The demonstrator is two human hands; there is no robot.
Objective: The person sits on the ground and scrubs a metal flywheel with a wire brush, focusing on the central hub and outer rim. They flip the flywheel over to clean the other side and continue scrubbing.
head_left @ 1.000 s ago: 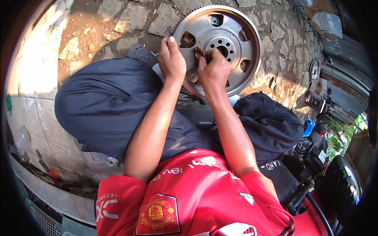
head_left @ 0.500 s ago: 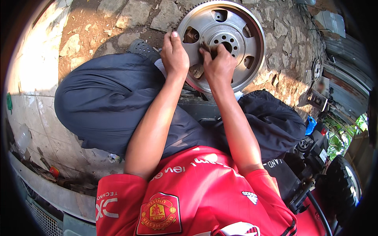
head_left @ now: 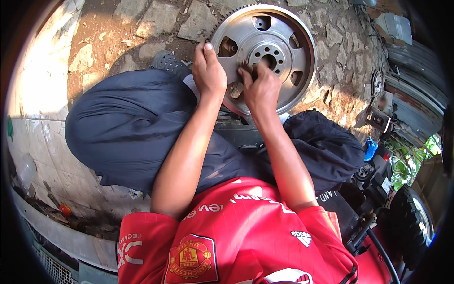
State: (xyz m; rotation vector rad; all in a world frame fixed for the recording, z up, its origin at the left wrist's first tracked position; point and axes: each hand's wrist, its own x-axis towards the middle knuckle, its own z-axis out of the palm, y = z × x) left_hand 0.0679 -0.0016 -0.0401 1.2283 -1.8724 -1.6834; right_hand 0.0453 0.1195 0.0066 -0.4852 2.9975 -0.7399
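A grey metal flywheel [head_left: 295, 49] with a toothed rim, several cutouts and a ring of small holes round its centre bore stands tilted in front of me. My left hand [head_left: 209, 71] is wrapped round its left edge, the thumb lying along the rim. Closed near the hub, my right hand [head_left: 263, 87] pinches a small brush [head_left: 247, 67] with dark bristles against the flywheel's face. The fingers cover most of the brush, and its handle is hidden. Motion blurs the right fingertips slightly.
My knees in dark trousers [head_left: 127, 118] flank the flywheel. Stone paving [head_left: 198, 21] lies beyond it. Rightward are another round metal part [head_left: 377, 83], corrugated sheets [head_left: 416, 61] and a toy-like vehicle with a black tyre [head_left: 411, 222]. A grey metal ledge [head_left: 71, 236] runs along the lower left.
My right hand and the brush have shifted slightly down and left across the flywheel's face. The left hand keeps its hold on the rim.
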